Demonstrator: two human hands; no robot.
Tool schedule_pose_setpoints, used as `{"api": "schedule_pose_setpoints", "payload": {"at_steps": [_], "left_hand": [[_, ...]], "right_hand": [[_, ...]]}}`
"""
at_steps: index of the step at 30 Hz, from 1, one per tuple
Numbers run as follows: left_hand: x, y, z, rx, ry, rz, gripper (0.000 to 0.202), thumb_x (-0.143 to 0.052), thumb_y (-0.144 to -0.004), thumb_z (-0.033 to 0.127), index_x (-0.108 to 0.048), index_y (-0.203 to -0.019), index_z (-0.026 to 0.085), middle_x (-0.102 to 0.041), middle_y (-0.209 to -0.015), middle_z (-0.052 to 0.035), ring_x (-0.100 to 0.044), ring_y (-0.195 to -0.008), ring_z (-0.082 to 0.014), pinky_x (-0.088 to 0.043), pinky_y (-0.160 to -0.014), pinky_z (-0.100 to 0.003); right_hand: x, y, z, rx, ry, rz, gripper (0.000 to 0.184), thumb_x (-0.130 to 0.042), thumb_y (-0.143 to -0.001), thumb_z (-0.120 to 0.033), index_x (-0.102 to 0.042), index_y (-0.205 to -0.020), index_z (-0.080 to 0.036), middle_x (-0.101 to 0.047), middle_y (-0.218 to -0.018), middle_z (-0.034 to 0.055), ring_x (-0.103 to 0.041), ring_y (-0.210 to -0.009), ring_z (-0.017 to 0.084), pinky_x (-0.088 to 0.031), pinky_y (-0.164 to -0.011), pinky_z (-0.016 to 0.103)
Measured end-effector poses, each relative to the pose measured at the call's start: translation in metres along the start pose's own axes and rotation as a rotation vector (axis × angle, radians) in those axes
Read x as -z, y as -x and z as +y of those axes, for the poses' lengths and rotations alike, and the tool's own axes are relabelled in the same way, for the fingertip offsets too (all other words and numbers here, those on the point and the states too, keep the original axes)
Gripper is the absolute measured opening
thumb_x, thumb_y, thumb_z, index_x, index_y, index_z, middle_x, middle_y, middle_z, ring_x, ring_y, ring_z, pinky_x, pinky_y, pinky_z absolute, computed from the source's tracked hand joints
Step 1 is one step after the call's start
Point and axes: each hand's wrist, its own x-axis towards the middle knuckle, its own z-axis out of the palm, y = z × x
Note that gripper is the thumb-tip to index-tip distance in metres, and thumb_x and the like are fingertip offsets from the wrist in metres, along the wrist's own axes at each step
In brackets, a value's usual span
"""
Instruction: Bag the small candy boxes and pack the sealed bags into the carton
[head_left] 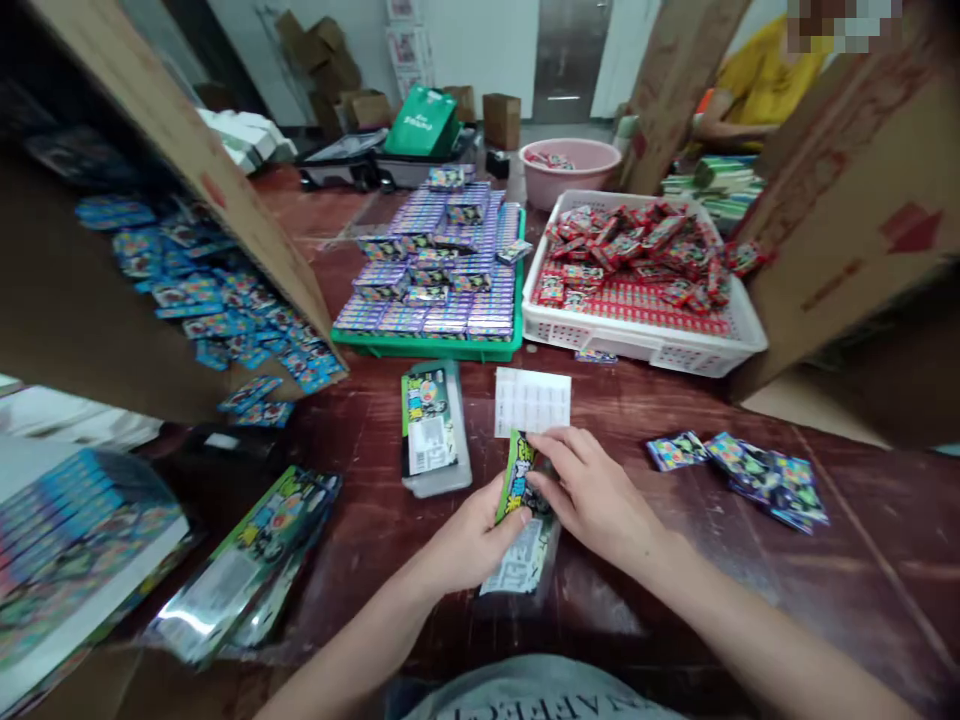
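My left hand and my right hand meet over the dark wooden table, both closed on a green printed plastic packet. The left holds the packet's lower edge, where the clear part hangs down. The right pinches its top right side. Just beyond the hands lies a white sticker sheet. To its left a similar packet rests on a small stack.
A green tray of purple packs and a white basket of red packs stand further back. Blue packs spill from a tilted carton at left. Loose packs lie right, empty bags left. A person in yellow sits far right.
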Motion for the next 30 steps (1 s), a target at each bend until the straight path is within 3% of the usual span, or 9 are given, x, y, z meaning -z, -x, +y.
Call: {"api": "schedule_pose_setpoints", "payload": {"at_steps": [5, 8, 11, 16, 19, 22, 23, 26, 30], "left_hand": [[-0.007, -0.006, 0.004, 0.024, -0.113, -0.231, 0.044, -0.051, -0.099, 0.03, -0.052, -0.143, 0.022, -0.067, -0.125, -0.0049, -0.062, -0.109, -0.0238, -0.046, -0.104, -0.041], [-0.009, -0.012, 0.006, 0.022, -0.116, -0.234, 0.046, -0.053, -0.098, 0.029, -0.051, -0.144, 0.024, -0.063, -0.135, -0.0065, -0.058, -0.121, -0.0258, -0.039, -0.112, -0.045], [-0.009, -0.016, 0.008, 0.082, -0.01, -0.245, 0.05, -0.061, -0.094, 0.031, -0.051, -0.142, 0.023, -0.059, -0.141, -0.0084, -0.053, -0.13, -0.0269, -0.034, -0.116, -0.046], [-0.019, -0.015, 0.011, 0.26, 0.253, -0.306, 0.059, -0.089, -0.067, 0.028, -0.064, -0.119, 0.014, -0.073, -0.114, -0.0108, -0.068, -0.103, -0.0276, -0.052, -0.09, -0.038], [-0.028, -0.023, 0.003, 0.249, 0.247, -0.014, 0.039, -0.083, -0.075, 0.036, -0.071, -0.103, 0.012, -0.076, -0.101, -0.0091, -0.07, -0.093, -0.0248, -0.052, -0.086, -0.034], [-0.04, -0.03, -0.015, 0.183, 0.227, 0.24, 0.038, -0.073, -0.085, 0.046, -0.072, -0.106, 0.014, -0.076, -0.105, -0.0089, -0.069, -0.098, -0.025, -0.051, -0.09, -0.033], [-0.045, -0.031, -0.023, 0.182, 0.22, 0.273, 0.041, -0.073, -0.084, 0.049, -0.072, -0.105, 0.014, -0.077, -0.103, -0.0093, -0.069, -0.098, -0.0257, -0.051, -0.088, -0.032], [-0.057, -0.028, -0.048, 0.212, 0.168, 0.315, 0.052, -0.073, -0.079, 0.06, -0.074, -0.098, 0.012, -0.077, -0.092, -0.0101, -0.069, -0.087, -0.0263, -0.053, -0.079, -0.032], [-0.06, -0.021, -0.065, 0.202, 0.154, 0.358, 0.059, -0.073, -0.074, 0.067, -0.075, -0.095, 0.012, -0.077, -0.087, -0.0098, -0.069, -0.082, -0.0258, -0.054, -0.076, -0.031]], "right_hand": [[0.027, 0.004, 0.016, -0.063, -0.073, -0.088, 0.034, -0.074, -0.087, -0.031, -0.058, -0.116, -0.021, -0.064, -0.11, 0.0071, -0.06, -0.102, 0.024, -0.054, -0.087, 0.04], [0.037, 0.006, 0.022, -0.109, 0.003, -0.09, 0.021, -0.075, -0.087, -0.031, -0.06, -0.097, -0.021, -0.066, -0.096, 0.0036, -0.062, -0.091, 0.021, -0.051, -0.08, 0.035], [0.051, 0.005, 0.022, -0.034, 0.02, -0.255, 0.016, -0.068, -0.092, -0.033, -0.063, -0.086, -0.02, -0.068, -0.087, 0.0025, -0.064, -0.083, 0.02, -0.05, -0.076, 0.033], [0.078, 0.014, 0.023, 0.183, -0.221, -0.498, 0.01, -0.062, -0.096, -0.031, -0.07, -0.097, -0.026, -0.072, -0.113, 0.0039, -0.065, -0.112, 0.023, -0.045, -0.105, 0.045], [0.065, 0.008, 0.054, 0.005, -0.237, -0.263, 0.023, -0.057, -0.097, -0.044, -0.068, -0.109, -0.028, -0.055, -0.147, 0.0084, -0.047, -0.139, 0.027, -0.032, -0.116, 0.052], [0.024, -0.023, 0.094, -0.537, -0.074, 0.294, 0.058, -0.059, -0.091, -0.052, -0.052, -0.138, -0.017, -0.048, -0.152, 0.0177, -0.043, -0.142, 0.028, -0.035, -0.116, 0.046], [0.01, -0.038, 0.107, -0.664, -0.022, 0.377, 0.076, -0.061, -0.088, -0.053, -0.042, -0.146, -0.008, -0.044, -0.152, 0.0248, -0.04, -0.143, 0.033, -0.031, -0.117, 0.05], [-0.027, -0.087, 0.136, -0.884, 0.064, 0.515, 0.108, -0.069, -0.078, -0.056, -0.022, -0.151, 0.009, -0.041, -0.148, 0.0382, -0.037, -0.141, 0.045, -0.023, -0.115, 0.062], [-0.05, -0.13, 0.149, -1.024, 0.153, 0.638, 0.111, -0.066, -0.079, -0.053, -0.011, -0.154, 0.006, -0.041, -0.148, 0.0369, -0.029, -0.143, 0.045, -0.008, -0.114, 0.07]]}}
